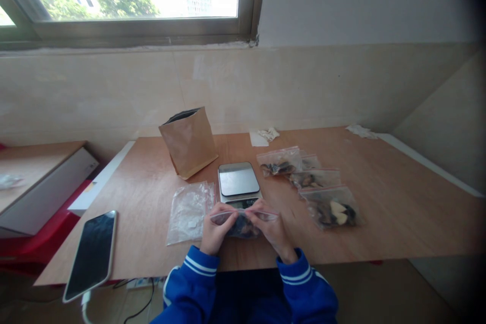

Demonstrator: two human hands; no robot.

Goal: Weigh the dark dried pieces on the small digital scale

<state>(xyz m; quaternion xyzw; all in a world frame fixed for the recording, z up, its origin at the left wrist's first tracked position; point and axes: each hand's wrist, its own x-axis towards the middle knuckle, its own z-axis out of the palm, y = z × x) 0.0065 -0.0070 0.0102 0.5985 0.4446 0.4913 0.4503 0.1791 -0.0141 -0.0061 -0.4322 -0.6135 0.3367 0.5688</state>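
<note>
My left hand (217,227) and my right hand (269,225) pinch the top edge of a clear zip bag (243,228) from both sides. Dark dried pieces show inside this bag, low between my hands. Just beyond it is a digital scale (239,180) with a bare silver plate; its front display is partly covered by my fingers. Flat clear bags (189,215) lie to the left of my left hand. Several filled zip bags are on the right, the nearest (332,207) holding dark and pale dried pieces.
An open brown paper bag (190,144) stands behind the flat bags. A phone (92,253) with a white cable lies at the table's left front edge. Crumpled tissue (269,134) rests at the back near the wall.
</note>
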